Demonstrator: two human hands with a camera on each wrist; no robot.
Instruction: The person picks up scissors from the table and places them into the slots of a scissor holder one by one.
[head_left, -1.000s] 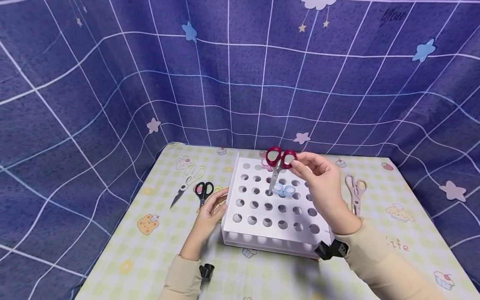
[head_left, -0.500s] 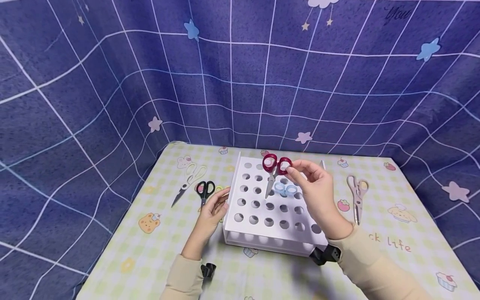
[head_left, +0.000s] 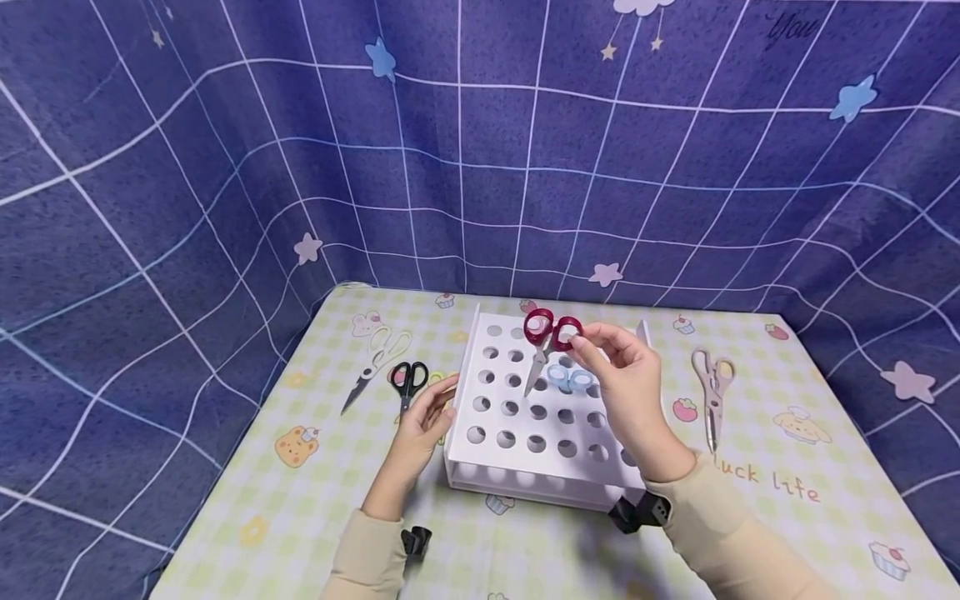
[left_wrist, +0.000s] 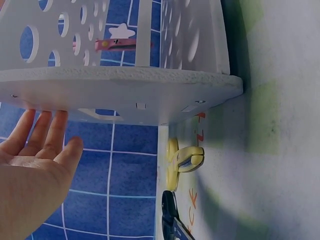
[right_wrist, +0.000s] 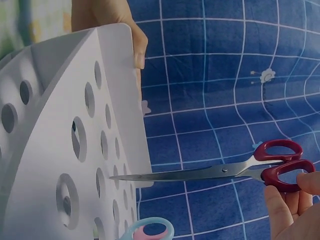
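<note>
My right hand (head_left: 626, 375) pinches one loop of the red-handled scissors (head_left: 545, 346), blades pointing down over the white holed rack (head_left: 551, 467). In the right wrist view, the tips of the closed scissors (right_wrist: 220, 171) are right at the rack's holed top (right_wrist: 55, 135). My left hand (head_left: 422, 429) rests against the rack's left side; the left wrist view shows its extended fingers (left_wrist: 47, 132) touching the outer side panel (left_wrist: 115, 90). Blue-handled scissors (head_left: 568, 378) stand in a hole, handles up. Pink loops (right_wrist: 147, 230) show behind their blue handle.
Left of the rack lie white-handled scissors (head_left: 375, 362), black-handled scissors (head_left: 408, 382) and a yellow-handled pair (left_wrist: 186, 159). Pink scissors (head_left: 712, 392) lie to its right. A blue grid-patterned curtain (head_left: 480, 150) hangs behind the checked tablecloth (head_left: 277, 517).
My right hand has moved slightly left and nearer with the red-handled scissors, whose tips shifted left over the rack. The left hand stays against the rack's side.
</note>
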